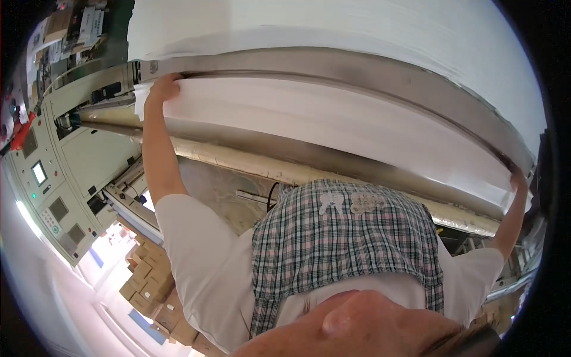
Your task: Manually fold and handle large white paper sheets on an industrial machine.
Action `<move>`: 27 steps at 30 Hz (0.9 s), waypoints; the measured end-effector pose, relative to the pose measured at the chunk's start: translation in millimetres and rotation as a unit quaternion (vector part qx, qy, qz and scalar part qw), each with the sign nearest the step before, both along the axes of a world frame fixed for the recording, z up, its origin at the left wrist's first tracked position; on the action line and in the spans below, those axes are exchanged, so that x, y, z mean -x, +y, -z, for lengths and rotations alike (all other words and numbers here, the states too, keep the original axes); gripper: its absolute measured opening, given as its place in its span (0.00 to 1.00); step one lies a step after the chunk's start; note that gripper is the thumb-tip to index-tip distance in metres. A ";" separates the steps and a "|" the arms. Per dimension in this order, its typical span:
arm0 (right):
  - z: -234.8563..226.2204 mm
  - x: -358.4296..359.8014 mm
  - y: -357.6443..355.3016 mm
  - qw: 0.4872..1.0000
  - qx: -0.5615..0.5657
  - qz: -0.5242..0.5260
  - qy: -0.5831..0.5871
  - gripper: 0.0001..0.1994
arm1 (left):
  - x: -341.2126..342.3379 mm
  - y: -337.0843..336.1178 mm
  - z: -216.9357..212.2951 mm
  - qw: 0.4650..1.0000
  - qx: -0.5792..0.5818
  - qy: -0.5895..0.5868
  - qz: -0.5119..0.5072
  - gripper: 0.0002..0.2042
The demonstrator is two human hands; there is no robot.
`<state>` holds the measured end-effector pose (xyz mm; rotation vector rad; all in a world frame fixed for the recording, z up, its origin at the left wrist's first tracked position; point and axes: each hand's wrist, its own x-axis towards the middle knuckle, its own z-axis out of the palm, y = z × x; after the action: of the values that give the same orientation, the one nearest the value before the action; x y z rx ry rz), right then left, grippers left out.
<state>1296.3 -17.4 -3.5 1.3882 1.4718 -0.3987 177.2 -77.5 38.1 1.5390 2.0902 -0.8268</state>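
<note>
White paper web (333, 119), wide and smooth, ran across the whole view from left to right, drawn over a long steel roller bar (333, 68) of a large machine. Left hand (163, 88), arm fully raised, gripped the left edge of the sheet, its fingers curled over the paper just beside the end of the bar. Right hand (518, 178), at the far right rim of the view, was pressed to the right edge of the same sheet; whether it clenched the paper or only rested on it could not be told, being small and partly cut off. Below the sheet lay a second, yellowish roller (250, 160), parallel to the bar. Checked apron (345, 244), worn over a white short-sleeved shirt (196, 250), filled the lower middle. Pale green control cabinet (65, 178) with a small lit screen (39, 172) stood at the left. Brown cardboard boxes (148, 285) were stacked at the lower left, near the cabinet.
</note>
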 end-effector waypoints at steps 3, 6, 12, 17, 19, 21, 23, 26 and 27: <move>-16.7 2.8 -12.7 0.976 -0.215 0.024 0.005 0.21 | -35.9 -14.0 -16.0 0.988 -0.149 0.027 0.025 0.17; -13.1 25.3 -26.2 0.932 -0.359 0.043 0.020 0.20 | -54.3 -44.4 -33.4 0.885 -0.450 -0.069 0.103 0.15; -83.9 400.1 -64.5 0.690 -0.372 0.074 0.617 0.14 | -123.8 -128.2 -52.4 0.787 -0.514 -0.323 -0.109 0.08; -115.3 621.8 -96.5 0.688 -0.208 -0.230 0.656 0.24 | -158.1 -144.8 -39.5 0.821 -0.446 -0.356 -0.035 0.10; -91.5 650.2 -90.2 0.694 -0.250 -0.234 0.633 0.23 | -162.2 -145.5 -32.8 0.661 -0.466 -0.527 -0.261 0.10; -83.3 666.3 -83.8 0.698 -0.284 -0.242 0.612 0.22 | -145.6 -151.9 -27.7 0.500 -0.463 -0.628 -0.376 0.13; -82.7 663.8 -75.0 0.720 -0.273 -0.157 0.619 0.17 | -132.2 -149.6 -22.8 0.311 -0.431 -0.705 -0.470 0.16; -91.1 665.5 -73.0 0.708 -0.183 0.027 0.682 0.12 | -106.8 -138.0 -21.4 0.234 -0.416 -0.703 -0.526 0.17; -94.8 667.7 -74.1 0.709 -0.182 0.024 0.681 0.12 | -92.0 -130.7 -16.6 0.235 -0.420 -0.696 -0.533 0.16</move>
<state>628.5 -91.5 91.4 1.4206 2.8119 -1.4453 269.2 -208.2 54.7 0.0569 1.0916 1.7934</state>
